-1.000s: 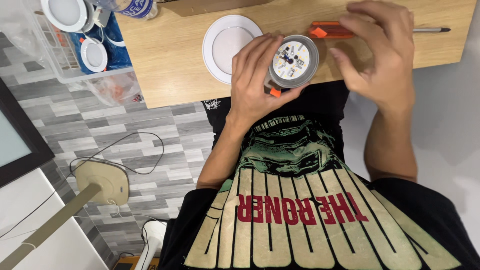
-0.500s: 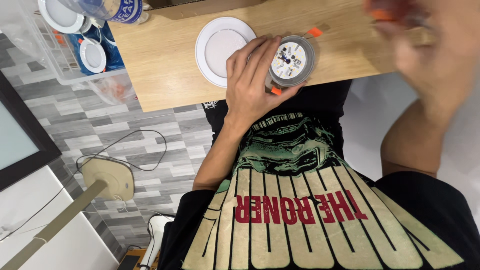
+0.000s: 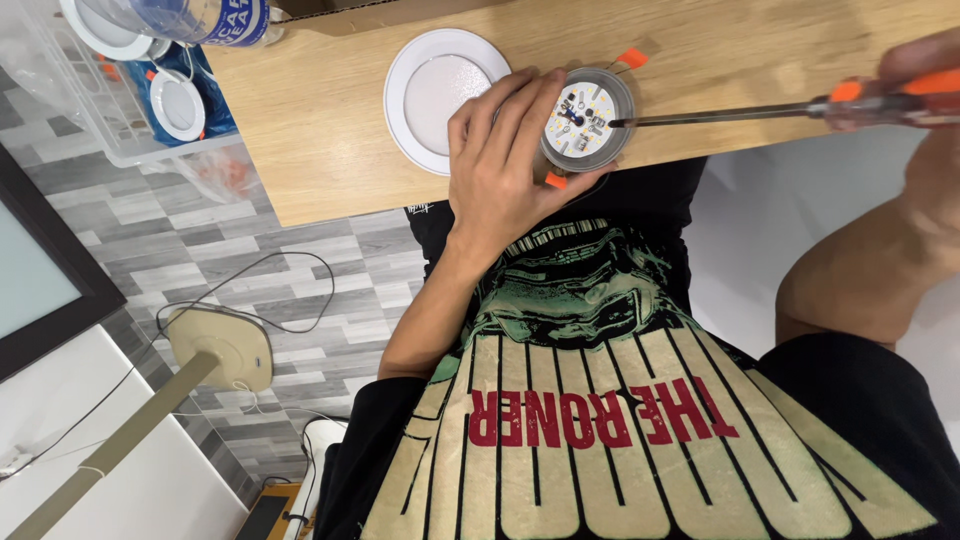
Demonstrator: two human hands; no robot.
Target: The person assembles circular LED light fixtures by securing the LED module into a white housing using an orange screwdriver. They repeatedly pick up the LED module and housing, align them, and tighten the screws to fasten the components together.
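Your left hand [image 3: 505, 165] is clamped on the round lamp [image 3: 588, 120] at the desk [image 3: 330, 130] edge; your right hand [image 3: 925, 85] is clamped on the screwdriver [image 3: 740, 113], tip touching the lamp.

The light wooden surface [image 3: 330, 130] stretched in front of me. A round white lamp cover [image 3: 440, 95] lay flat on it, just left of my left grip [image 3: 500, 165]. A clear bottle [image 3: 195, 18] lay further left, at the surface's far corner.
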